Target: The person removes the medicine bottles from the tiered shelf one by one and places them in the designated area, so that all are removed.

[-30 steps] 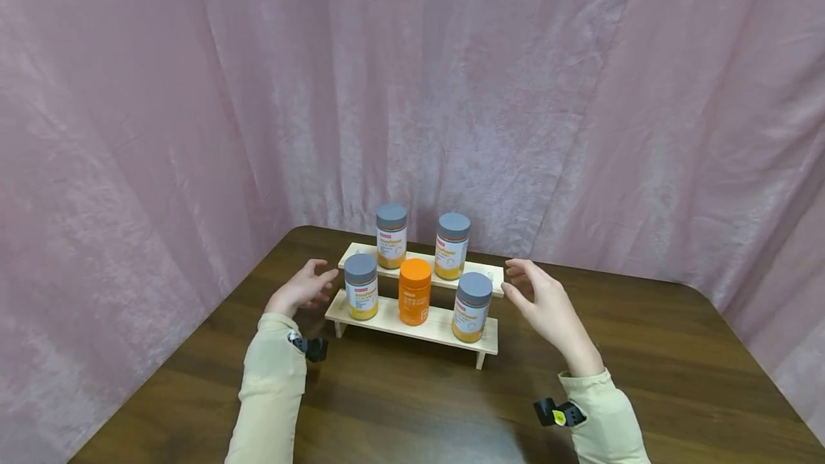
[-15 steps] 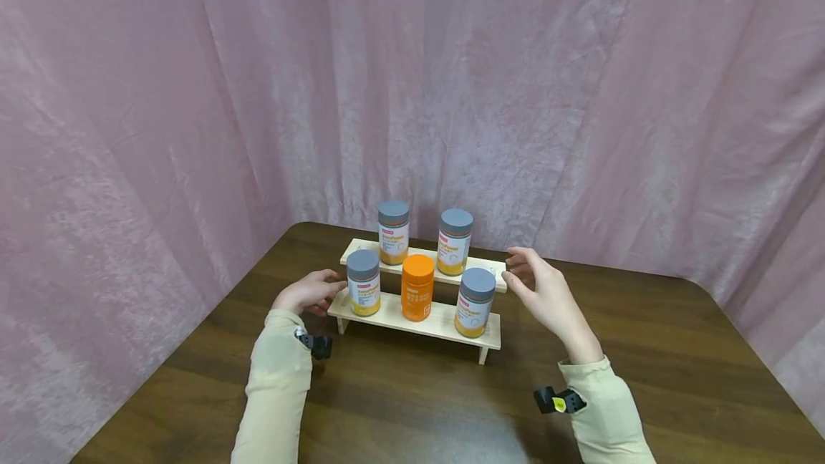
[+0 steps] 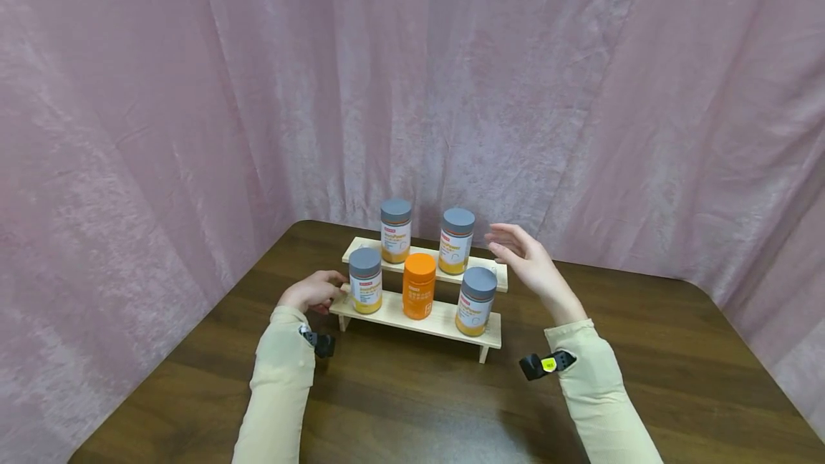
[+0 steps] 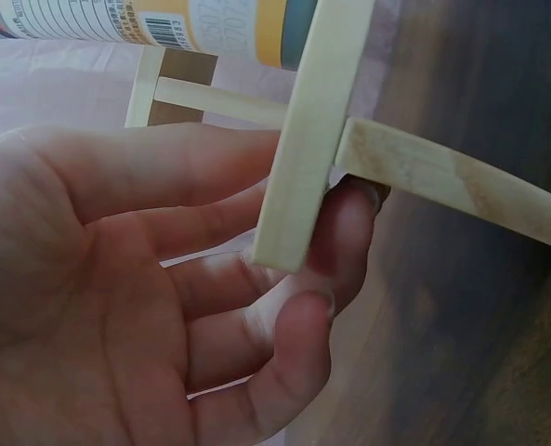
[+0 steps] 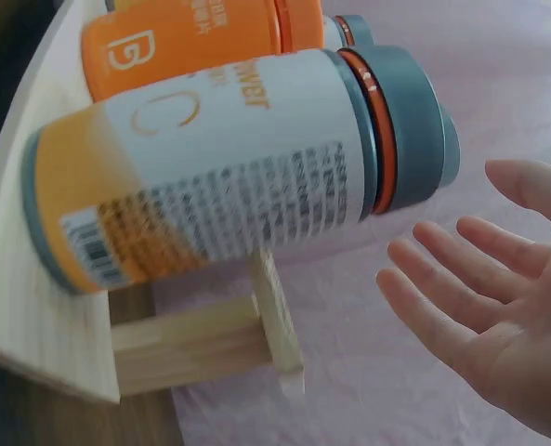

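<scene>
A two-tier wooden rack (image 3: 445, 319) carries several supplement bottles. On its lower tier stand a grey-lidded bottle (image 3: 366, 283), an orange bottle (image 3: 419, 288) and another grey-lidded bottle (image 3: 475, 305). Two more grey-lidded bottles, one left (image 3: 396, 233) and one right (image 3: 456, 243), stand on the upper tier. My left hand (image 3: 314, 291) grips the left end of the lower board; in the left wrist view its curled fingers (image 4: 345, 232) reach beneath the board (image 4: 303, 186). My right hand (image 3: 525, 263), holding nothing, hovers by the upper tier's right end, fingers relaxed and apart from the bottles.
The rack stands on a dark brown wooden table (image 3: 412, 399), towards its back edge. A pink velvet curtain (image 3: 515, 92) hangs behind the table and along its left side. Each sleeve bears a small black wrist camera, such as the right one (image 3: 533, 365).
My left hand has moved right onto the lower board's end and taken hold of it. My right hand has shifted up and left, towards the back right bottle.
</scene>
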Action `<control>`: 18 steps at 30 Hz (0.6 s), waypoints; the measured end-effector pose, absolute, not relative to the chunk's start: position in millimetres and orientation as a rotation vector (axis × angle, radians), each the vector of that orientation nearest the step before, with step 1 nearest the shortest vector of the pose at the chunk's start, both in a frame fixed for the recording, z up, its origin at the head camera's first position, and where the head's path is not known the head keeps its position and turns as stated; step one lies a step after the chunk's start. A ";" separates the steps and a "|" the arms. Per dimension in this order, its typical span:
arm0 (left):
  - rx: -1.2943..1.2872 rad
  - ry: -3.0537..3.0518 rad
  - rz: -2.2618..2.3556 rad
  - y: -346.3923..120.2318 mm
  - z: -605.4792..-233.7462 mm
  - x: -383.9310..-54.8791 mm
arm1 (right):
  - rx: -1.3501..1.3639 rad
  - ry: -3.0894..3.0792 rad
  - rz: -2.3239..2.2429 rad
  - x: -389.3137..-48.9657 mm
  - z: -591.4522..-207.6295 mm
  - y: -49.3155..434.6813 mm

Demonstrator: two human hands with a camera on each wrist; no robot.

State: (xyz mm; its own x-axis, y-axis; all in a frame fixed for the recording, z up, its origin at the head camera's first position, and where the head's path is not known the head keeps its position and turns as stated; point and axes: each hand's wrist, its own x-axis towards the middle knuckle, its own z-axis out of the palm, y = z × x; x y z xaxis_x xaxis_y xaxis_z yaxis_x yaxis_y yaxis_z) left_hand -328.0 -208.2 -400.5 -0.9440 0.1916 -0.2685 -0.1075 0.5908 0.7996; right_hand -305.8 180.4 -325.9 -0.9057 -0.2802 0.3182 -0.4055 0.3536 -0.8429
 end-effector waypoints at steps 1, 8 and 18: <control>0.070 2.498 1.288 -208.3 -401.1 -328.0 | 0.633 -2.488 1.612 -307.2 -324.7 177.9; 0.049 2.494 1.302 -210.4 -404.4 -329.2 | 0.624 -2.513 1.685 -319.2 -325.1 162.3; 0.122 2.546 1.303 -211.7 -405.5 -331.4 | 0.544 -2.512 1.695 -332.1 -333.6 149.3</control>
State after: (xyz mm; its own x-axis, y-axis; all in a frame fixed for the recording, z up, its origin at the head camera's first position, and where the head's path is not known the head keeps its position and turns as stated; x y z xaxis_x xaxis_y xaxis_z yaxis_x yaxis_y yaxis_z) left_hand -331.4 -211.7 -405.5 -0.9577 0.1996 -0.2072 -0.0514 0.5899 0.8058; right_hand -332.1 149.3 -333.6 -0.9356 -0.2540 0.2452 -0.3224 0.3320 -0.8865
